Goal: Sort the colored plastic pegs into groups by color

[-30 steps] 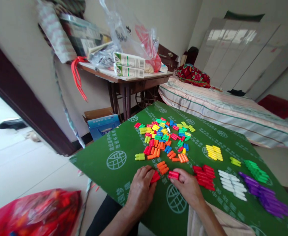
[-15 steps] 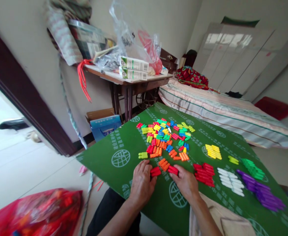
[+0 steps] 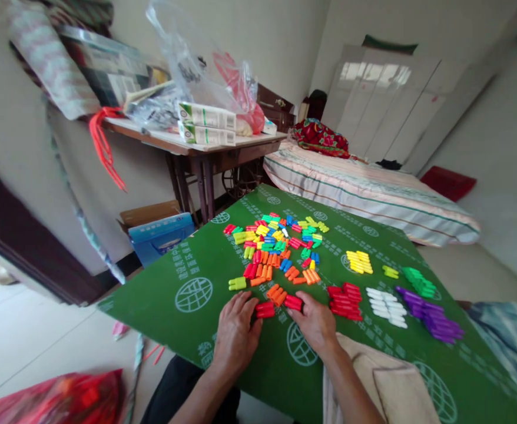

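My left hand (image 3: pixel 236 330) is closed around the left end of a few small red plastic tubes (image 3: pixel 265 310) that look like pen caps, low over the green board. My right hand (image 3: pixel 315 323) pinches another red cluster of the same kind (image 3: pixel 294 302) between thumb and fingers. Between and just beyond the hands lies an orange cluster (image 3: pixel 277 294). A mixed heap of coloured tubes (image 3: pixel 271 246) spreads farther out. To the right stand sorted groups: red (image 3: pixel 345 301), white (image 3: pixel 386 307), yellow (image 3: pixel 359 262), green (image 3: pixel 418 282) and purple (image 3: pixel 430 316).
The green board (image 3: pixel 152 300) carries printed globe marks. Beige cloth (image 3: pixel 373 377) lies against its near edge. A red bag (image 3: pixel 64 394) is on the floor at left. Beyond are a cluttered sewing table (image 3: pixel 152 138), a blue box (image 3: pixel 159 235) and a bed (image 3: pixel 355 188).
The view has turned to the right, so everything sits farther left in the picture. Both hands keep their red clusters at nearly the same place on the board.
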`<move>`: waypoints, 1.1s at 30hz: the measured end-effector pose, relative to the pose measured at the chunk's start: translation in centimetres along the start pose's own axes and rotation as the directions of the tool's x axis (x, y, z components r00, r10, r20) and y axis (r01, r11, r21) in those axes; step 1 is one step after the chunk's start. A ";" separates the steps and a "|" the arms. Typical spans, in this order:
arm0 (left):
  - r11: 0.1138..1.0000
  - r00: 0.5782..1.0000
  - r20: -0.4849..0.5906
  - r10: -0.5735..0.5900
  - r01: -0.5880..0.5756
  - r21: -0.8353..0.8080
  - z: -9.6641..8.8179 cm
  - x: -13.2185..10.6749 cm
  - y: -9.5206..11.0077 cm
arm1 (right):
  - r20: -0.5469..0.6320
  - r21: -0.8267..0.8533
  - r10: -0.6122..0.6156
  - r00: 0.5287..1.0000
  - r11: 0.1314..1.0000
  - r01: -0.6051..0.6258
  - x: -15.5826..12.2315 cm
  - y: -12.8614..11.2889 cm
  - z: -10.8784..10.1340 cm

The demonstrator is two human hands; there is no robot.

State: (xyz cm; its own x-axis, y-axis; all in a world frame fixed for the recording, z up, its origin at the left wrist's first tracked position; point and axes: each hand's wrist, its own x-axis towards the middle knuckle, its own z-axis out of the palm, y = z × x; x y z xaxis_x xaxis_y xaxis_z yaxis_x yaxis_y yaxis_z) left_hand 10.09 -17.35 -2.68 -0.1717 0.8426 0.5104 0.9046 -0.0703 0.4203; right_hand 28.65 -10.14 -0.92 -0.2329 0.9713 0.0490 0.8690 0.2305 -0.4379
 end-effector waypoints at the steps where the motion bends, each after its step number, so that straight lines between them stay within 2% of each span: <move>1: 1.000 1.000 -0.007 0.006 -0.006 -0.002 0.2 0.0 -0.2 | -0.006 0.007 -0.001 1.000 1.000 0.001 0.0 -0.1 -0.1; 7: 0.999 0.998 -0.048 0.046 -0.047 -0.012 0.9 0.4 -1.3 | -0.023 0.049 0.038 0.999 0.998 -0.037 0.3 -0.6 -0.3; 14: 0.996 0.995 -0.050 0.087 -0.087 0.012 0.7 0.4 -1.1 | -0.036 0.061 0.035 0.999 0.998 -0.033 0.2 -0.5 -0.2; 26: 0.997 0.997 -0.035 0.071 -0.070 0.024 0.6 0.3 -0.9 | -0.041 0.019 -0.002 0.999 1.000 0.003 0.1 -0.2 0.1; 33: 0.999 0.999 0.019 0.037 -0.038 0.039 0.0 0.0 -0.2 | -0.031 0.037 -0.029 0.999 0.999 0.031 -0.2 0.2 0.4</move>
State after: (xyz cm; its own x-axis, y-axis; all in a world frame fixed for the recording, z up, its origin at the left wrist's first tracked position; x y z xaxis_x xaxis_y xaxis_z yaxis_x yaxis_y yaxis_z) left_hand 9.88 -17.35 -2.81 -0.1304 0.8497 0.5109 0.9251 -0.0810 0.3709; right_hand 28.64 -10.34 -1.40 -0.2450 0.9654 0.0894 0.8445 0.2578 -0.4694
